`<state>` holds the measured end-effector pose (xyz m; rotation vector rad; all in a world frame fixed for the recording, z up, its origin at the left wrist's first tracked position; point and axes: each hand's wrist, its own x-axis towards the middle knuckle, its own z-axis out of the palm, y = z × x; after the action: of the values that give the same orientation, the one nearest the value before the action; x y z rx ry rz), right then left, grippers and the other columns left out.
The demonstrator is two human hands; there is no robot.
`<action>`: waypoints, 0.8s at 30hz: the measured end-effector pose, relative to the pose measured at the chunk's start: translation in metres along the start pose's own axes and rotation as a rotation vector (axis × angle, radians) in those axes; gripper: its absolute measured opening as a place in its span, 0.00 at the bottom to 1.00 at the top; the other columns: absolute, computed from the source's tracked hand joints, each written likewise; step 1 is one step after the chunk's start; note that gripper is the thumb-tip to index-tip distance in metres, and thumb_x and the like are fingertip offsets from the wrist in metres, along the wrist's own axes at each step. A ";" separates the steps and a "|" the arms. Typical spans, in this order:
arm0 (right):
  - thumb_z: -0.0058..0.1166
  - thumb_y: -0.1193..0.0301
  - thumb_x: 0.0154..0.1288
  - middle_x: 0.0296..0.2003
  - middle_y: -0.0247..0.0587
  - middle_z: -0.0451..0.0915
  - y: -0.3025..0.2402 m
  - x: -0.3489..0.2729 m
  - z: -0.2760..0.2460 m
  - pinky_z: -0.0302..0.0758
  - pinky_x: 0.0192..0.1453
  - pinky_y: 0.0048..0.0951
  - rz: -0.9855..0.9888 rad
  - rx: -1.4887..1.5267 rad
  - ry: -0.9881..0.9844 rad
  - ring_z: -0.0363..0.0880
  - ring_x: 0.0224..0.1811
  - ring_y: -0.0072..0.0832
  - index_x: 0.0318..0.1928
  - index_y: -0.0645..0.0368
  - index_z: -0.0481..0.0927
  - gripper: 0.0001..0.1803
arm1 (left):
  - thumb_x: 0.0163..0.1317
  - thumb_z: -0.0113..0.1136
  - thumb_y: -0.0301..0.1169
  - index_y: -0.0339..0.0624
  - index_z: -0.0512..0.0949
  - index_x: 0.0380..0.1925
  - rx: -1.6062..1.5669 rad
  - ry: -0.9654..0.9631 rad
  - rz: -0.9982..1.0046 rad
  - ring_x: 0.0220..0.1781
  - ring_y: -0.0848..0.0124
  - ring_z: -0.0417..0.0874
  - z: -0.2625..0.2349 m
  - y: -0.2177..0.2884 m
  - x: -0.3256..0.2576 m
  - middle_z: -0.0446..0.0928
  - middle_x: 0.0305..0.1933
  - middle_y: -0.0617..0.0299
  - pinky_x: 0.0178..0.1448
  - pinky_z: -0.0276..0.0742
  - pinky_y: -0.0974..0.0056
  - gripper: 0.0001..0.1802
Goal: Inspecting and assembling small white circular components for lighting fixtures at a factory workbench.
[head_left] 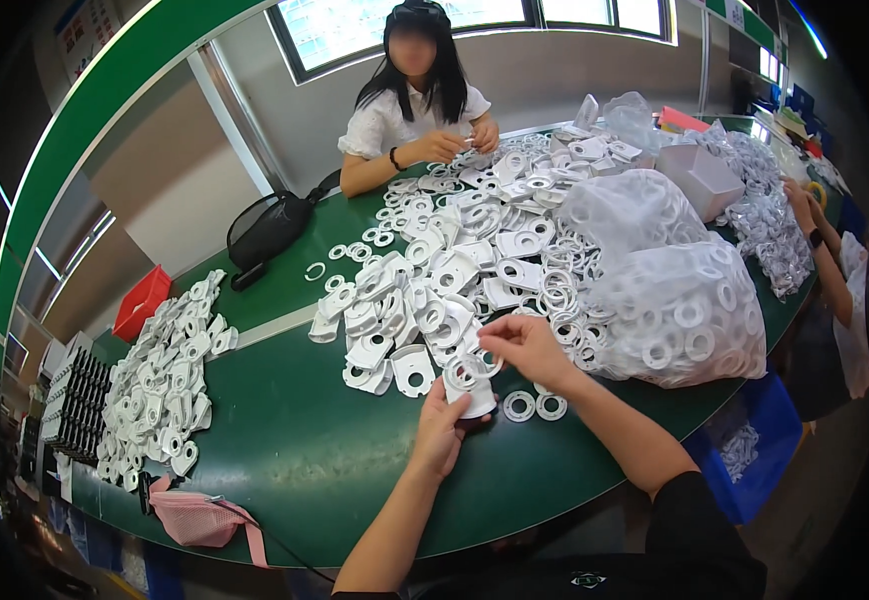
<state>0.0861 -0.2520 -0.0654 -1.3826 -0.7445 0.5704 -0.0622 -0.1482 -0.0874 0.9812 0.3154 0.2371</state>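
Observation:
In my left hand [439, 437] is a white plastic housing [471, 402] with a rounded end, held just above the table's near side. My right hand [533, 346] pinches a thin white ring [493, 363] at the housing's upper edge; whether the ring touches it I cannot tell. Two flat white rings [520, 406] lie on the green table [305, 430] just right of my left hand. Beyond my hands spreads a large heap of similar white housings [445, 275], with loose rings [560, 290] along its right side.
Clear bags full of rings [690, 320] stand at the right. A second pile of housings [160, 390], a red bin [143, 302] and a pink pouch [198, 517] are at the left. Across the table sits a person [415, 120]; another person's arm [827, 260] reaches in at right.

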 end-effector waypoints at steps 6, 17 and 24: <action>0.57 0.73 0.58 0.28 0.32 0.79 -0.003 -0.014 0.019 0.70 0.31 0.15 -0.080 -0.087 0.003 0.73 0.26 0.12 0.37 0.65 0.79 0.09 | 0.58 0.47 0.19 0.38 0.57 0.59 0.046 -0.045 -0.014 0.47 0.60 0.80 0.003 -0.001 -0.003 0.72 0.51 0.52 0.42 0.80 0.66 0.28; 0.59 0.73 0.55 0.25 0.37 0.77 0.008 -0.015 0.022 0.70 0.26 0.19 -0.238 -0.319 0.149 0.74 0.22 0.18 0.33 0.64 0.79 0.08 | 0.62 0.48 0.25 0.39 0.59 0.58 0.004 -0.042 -0.035 0.43 0.69 0.79 0.004 0.001 0.000 0.74 0.48 0.57 0.36 0.78 0.70 0.23; 0.58 0.76 0.53 0.26 0.41 0.74 0.004 -0.017 0.043 0.70 0.24 0.23 -0.389 -0.457 0.192 0.75 0.24 0.27 0.32 0.62 0.78 0.05 | 0.64 0.51 0.29 0.43 0.66 0.53 0.043 -0.038 0.067 0.36 0.77 0.77 -0.013 -0.008 0.001 0.75 0.42 0.63 0.29 0.76 0.73 0.17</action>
<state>0.0430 -0.2362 -0.0707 -1.6245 -0.9934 -0.0465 -0.0659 -0.1417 -0.1008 1.0381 0.2546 0.2731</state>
